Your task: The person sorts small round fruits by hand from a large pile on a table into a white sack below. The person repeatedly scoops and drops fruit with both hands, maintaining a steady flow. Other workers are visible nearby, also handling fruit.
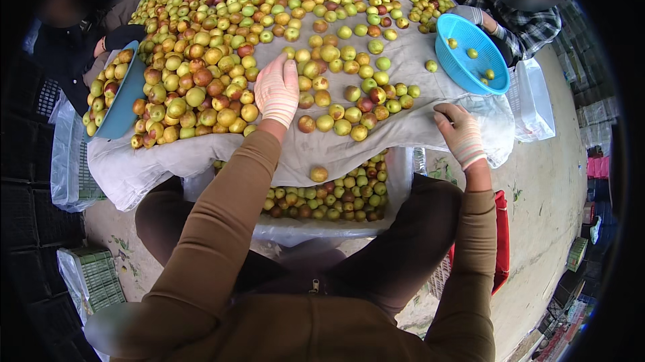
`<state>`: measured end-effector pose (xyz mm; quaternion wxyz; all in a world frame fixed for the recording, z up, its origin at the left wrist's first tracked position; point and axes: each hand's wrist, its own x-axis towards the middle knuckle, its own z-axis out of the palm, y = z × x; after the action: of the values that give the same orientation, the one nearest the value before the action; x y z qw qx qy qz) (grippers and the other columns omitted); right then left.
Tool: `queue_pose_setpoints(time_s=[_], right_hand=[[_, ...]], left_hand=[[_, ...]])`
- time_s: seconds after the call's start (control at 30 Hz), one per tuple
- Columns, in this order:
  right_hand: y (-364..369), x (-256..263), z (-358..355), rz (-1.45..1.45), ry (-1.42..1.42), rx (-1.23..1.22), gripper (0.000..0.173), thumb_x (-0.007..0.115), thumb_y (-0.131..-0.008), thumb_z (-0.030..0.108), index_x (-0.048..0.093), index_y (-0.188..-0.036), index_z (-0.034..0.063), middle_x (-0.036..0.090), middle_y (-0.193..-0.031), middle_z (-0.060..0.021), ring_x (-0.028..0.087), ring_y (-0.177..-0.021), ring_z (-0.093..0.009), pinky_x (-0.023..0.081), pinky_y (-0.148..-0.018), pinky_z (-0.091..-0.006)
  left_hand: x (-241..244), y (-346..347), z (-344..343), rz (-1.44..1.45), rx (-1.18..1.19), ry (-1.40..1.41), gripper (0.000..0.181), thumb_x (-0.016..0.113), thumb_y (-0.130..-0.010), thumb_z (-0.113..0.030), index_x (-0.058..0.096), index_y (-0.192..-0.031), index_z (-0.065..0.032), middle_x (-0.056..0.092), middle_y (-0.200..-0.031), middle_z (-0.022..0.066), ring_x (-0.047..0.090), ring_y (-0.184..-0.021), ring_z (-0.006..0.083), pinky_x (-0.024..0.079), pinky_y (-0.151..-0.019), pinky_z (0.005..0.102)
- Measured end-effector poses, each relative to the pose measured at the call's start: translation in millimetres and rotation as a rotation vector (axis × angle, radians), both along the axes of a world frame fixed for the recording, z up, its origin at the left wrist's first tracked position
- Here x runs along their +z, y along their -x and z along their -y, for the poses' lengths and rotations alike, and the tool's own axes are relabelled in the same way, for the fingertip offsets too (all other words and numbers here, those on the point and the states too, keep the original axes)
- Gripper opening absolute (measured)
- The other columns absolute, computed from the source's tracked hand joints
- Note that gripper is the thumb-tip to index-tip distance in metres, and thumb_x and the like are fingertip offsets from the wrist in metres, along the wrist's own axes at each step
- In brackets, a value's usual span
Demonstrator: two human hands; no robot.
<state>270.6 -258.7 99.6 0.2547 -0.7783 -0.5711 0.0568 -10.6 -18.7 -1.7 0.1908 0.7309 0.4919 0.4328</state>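
Observation:
Loose green and reddish-brown jujube-like fruits point(201, 77) cover much of a grey cloth point(312, 153) in front of me. My left hand point(278, 87), in a pale glove with a striped cuff, is over the cloth at the right edge of the dense heap. Its fingertips are among the fruits, and the palm side is hidden. To the right, my right hand point(459, 133) hovers near the cloth's front edge, fingers loosely bent, thumb apart, no fruit visible in it. Between the hands lie scattered fruits point(359, 110). One fruit point(318, 174) rests at the cloth's hanging front edge.
Below the cloth, between my knees, a plastic-lined crate point(322, 231) holds many fruits. A blue basket point(471, 54) with several fruits is beside a co-worker's gloved hand point(466, 13). At left, another person sits by a tilted blue basin point(118, 110) of fruit. A red container point(501, 241) stands by my right arm.

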Motion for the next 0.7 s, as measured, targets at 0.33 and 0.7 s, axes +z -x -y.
queue_pose_setpoints(time_s=[0.33, 0.7], right_hand=[[76.6, -39.1, -117.8, 0.301, 0.275, 0.229, 0.026, 0.065, -0.084, 0.028, 0.064, -0.106, 0.0135, 0.066, -0.101, -0.0164, 0.063, -0.099, -0.036, 0.051, -0.083, -0.0445], [59.7, -37.4, -146.1, -0.761, 0.092, -0.144, 0.028, 0.049, -0.092, 0.028, 0.066, -0.107, 0.0124, 0.069, -0.088, -0.0175, 0.064, -0.087, -0.039, 0.050, -0.080, -0.0457]], left_hand=[[4.4, -3.5, 7.1, 0.019, 0.003, -0.029, 0.041, 0.046, -0.094, -0.036, 0.066, -0.113, -0.0049, 0.067, -0.110, 0.0165, 0.058, -0.107, 0.0366, 0.044, -0.095, 0.0457], [8.4, 0.5, 2.5, 0.086, -0.049, 0.046, 0.042, 0.042, -0.095, -0.035, 0.065, -0.114, -0.0056, 0.067, -0.109, 0.0183, 0.058, -0.106, 0.0392, 0.043, -0.096, 0.0455]])
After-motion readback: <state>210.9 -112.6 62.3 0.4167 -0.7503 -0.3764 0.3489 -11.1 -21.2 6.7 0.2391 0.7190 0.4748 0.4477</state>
